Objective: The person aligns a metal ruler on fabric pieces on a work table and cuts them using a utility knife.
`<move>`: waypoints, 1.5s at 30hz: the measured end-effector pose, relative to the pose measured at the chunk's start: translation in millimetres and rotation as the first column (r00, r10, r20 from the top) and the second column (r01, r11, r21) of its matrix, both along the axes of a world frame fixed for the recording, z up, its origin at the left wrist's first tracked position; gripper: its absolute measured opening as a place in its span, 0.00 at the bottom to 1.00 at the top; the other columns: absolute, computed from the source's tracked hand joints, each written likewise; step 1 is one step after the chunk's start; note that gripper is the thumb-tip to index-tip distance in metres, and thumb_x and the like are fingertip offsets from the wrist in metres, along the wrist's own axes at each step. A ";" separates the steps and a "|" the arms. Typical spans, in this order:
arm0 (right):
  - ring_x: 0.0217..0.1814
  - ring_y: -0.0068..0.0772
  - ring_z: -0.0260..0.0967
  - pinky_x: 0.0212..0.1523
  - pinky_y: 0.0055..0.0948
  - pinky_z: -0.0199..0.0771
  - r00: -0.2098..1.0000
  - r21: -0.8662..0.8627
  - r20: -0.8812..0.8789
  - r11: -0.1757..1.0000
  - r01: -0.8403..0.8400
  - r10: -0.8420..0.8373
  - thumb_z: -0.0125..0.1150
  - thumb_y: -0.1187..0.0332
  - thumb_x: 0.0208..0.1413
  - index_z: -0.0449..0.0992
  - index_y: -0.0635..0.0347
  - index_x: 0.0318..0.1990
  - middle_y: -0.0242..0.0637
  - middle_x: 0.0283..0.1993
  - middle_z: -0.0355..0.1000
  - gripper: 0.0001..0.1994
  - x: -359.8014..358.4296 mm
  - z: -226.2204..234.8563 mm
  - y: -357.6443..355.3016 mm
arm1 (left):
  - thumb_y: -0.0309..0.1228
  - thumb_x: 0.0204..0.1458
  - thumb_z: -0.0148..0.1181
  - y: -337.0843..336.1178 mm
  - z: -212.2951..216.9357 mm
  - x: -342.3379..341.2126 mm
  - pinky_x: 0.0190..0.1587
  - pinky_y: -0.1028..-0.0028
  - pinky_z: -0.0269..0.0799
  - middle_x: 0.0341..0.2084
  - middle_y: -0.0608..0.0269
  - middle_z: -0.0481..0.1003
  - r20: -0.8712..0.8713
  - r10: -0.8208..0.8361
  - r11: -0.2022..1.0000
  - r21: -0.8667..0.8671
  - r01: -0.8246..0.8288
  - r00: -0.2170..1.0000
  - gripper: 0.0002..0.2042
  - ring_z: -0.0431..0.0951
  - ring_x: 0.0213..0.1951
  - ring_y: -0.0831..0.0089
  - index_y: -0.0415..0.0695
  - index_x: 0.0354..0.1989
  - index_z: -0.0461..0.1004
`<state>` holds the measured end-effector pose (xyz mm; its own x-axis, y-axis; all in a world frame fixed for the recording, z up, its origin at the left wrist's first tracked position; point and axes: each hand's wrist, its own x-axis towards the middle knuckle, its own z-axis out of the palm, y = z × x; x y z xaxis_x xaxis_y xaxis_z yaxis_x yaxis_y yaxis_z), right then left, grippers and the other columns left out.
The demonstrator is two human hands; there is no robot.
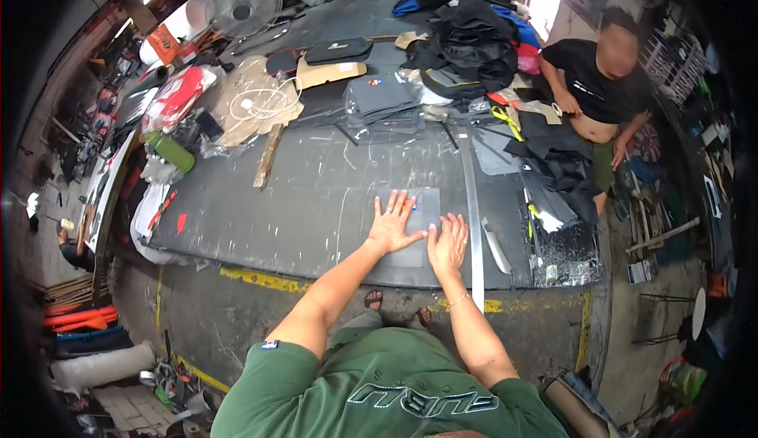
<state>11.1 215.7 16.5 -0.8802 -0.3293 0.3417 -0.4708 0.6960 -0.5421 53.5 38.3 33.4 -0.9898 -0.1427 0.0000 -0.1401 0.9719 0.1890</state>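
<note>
My left hand [392,225] lies flat with its fingers spread on a thin, see-through grey sheet [427,200] on the dark worktable [300,201]. A small blue and red mark shows beside its fingers. Close by on the right, my right hand [448,242] rests over the sheet's right side, fingers stretched out and thumb toward the left hand. Neither hand grips anything. Just right of it a long metal ruler [473,225] runs away from the table's near edge. Beyond the ruler lies a knife [497,247] with a pale handle.
Folded grey cloth in plastic [383,97] and a heap of black bags [466,47] lie farther back. A wooden stick [269,156], green bottle [170,151] and fan [246,5] are leftward. Yellow scissors [507,122] lie right, near another person [600,83] standing at the table.
</note>
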 end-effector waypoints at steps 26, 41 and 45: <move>0.74 0.50 0.56 0.75 0.49 0.54 0.999 0.218 -0.023 0.975 0.043 -0.039 0.58 0.56 0.63 0.74 0.59 0.58 0.44 0.66 0.66 0.21 -2.6 10.1 -0.9 | 0.73 0.51 0.50 -4.8 1.1 -5.9 0.75 0.38 0.28 0.77 0.43 0.47 -0.038 -0.073 0.991 0.107 0.077 0.997 0.54 0.38 0.78 0.45 0.40 0.76 0.51; 0.78 0.49 0.50 0.77 0.50 0.50 1.000 0.305 -0.014 0.952 -0.016 0.021 0.65 0.43 0.56 0.68 0.56 0.65 0.43 0.72 0.60 0.36 -4.1 19.0 8.8 | 0.36 0.59 0.66 69.1 205.4 56.3 0.49 0.63 0.78 0.42 0.52 0.81 -0.441 -0.737 0.091 0.688 0.720 0.513 0.17 0.83 0.44 0.59 0.41 0.53 0.78; 0.79 0.48 0.49 0.77 0.53 0.48 0.999 0.292 0.029 0.956 -0.030 0.022 0.61 0.39 0.57 0.69 0.56 0.66 0.42 0.72 0.60 0.37 2.0 19.9 -1.2 | 0.40 0.59 0.66 57.1 186.3 58.5 0.48 0.64 0.78 0.40 0.52 0.81 -0.390 -0.759 0.096 0.725 0.682 0.521 0.19 0.83 0.43 0.60 0.41 0.54 0.78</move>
